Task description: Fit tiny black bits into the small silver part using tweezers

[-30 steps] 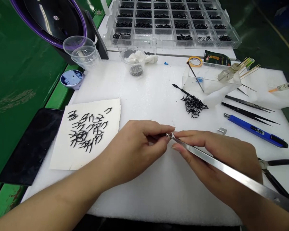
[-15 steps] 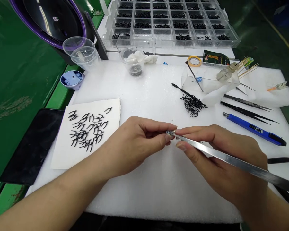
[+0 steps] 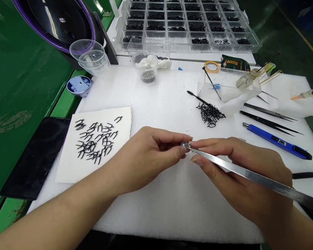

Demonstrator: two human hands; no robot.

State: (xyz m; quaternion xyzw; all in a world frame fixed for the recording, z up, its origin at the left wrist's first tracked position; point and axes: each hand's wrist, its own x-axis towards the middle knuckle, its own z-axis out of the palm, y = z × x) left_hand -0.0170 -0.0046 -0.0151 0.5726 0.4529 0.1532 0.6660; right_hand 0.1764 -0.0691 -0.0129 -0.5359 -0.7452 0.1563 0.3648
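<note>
Between thumb and fingers, my left hand (image 3: 148, 156) pinches a small shiny metal piece (image 3: 185, 144), too small to name more closely. My right hand (image 3: 240, 170) is closed on long silver tweezers (image 3: 237, 170), their tip meeting the metal piece at its right side. The right fingertips come close to the left ones. Left of my left hand, a white sheet (image 3: 67, 163) carries many small bent black pieces (image 3: 94, 142). A pile of similar black pieces (image 3: 211, 114) lies beyond my hands, a dark thin tool (image 3: 197, 97) resting against it.
A clear compartment tray (image 3: 182, 47) of black pieces stands at the back. To the right lie dark tweezers (image 3: 266, 121), a blue pen-like cutter (image 3: 276, 140) and a syringe (image 3: 307, 93). Clear cups (image 3: 92, 62) stand back left; a black tablet (image 3: 33, 159) lies at the left edge.
The whole view has shifted very slightly. Both hands keep nearly the same pose, the tweezers' tip still at the metal piece.
</note>
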